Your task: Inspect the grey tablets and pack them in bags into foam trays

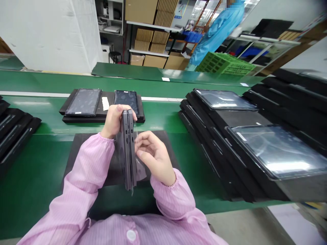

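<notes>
My left hand (pixel 116 117) grips a pair of thin grey tablets (pixel 128 149) by their far end, standing on edge side by side with their port edges facing up. A sheet of clear plastic film (pixel 141 169) hangs along the right face of the pair. Against that film, my right hand (pixel 154 153) has its fingers curled, with thumb and forefinger closed on the film's edge. Beneath the tablets lies a black foam sheet (pixel 163 143) on the green bench (pixel 46 146).
Beyond my hands, a black foam tray (pixel 107 117) bears two tablets in film. Stacked black trays with film-covered tablets (pixel 281 146) stand at right, more black trays (pixel 17 132) at left. Across the bench are a person in blue (pixel 217 30), a green crate (pixel 224 63) and cardboard boxes (pixel 141 13).
</notes>
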{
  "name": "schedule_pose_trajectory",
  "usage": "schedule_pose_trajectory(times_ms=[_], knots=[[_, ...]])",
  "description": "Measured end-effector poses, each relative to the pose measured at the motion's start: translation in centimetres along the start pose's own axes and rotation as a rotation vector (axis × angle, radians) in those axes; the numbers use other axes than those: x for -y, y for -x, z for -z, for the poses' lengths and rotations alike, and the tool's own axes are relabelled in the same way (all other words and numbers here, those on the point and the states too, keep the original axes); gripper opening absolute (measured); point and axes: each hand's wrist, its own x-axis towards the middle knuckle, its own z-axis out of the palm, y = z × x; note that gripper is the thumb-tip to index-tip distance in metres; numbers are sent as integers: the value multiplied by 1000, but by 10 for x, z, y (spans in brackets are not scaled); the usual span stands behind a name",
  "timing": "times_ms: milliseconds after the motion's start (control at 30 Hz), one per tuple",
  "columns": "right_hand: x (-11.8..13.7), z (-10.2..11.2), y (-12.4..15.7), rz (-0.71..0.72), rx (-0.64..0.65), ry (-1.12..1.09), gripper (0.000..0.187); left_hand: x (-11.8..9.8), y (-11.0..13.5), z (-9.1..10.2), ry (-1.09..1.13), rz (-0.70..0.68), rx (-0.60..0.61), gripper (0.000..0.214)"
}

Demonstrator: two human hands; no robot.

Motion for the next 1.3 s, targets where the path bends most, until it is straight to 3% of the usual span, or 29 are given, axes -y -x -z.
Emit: schedule_pose_trajectory(times_ms=[333, 667, 1067, 1300], knots=[[4, -5, 6, 93, -42, 152, 37, -2, -2, -7, -19, 5, -18, 84], [2, -4, 5, 152, -59, 144, 29, 0, -4, -10, 12, 3, -15, 79], [5, -6, 11, 185, -54, 242, 43, 2, -1, -7, 13, -37, 27, 78], [3, -7, 12, 223, -37, 265, 38, 1, 3, -6, 20, -78, 61, 78]])
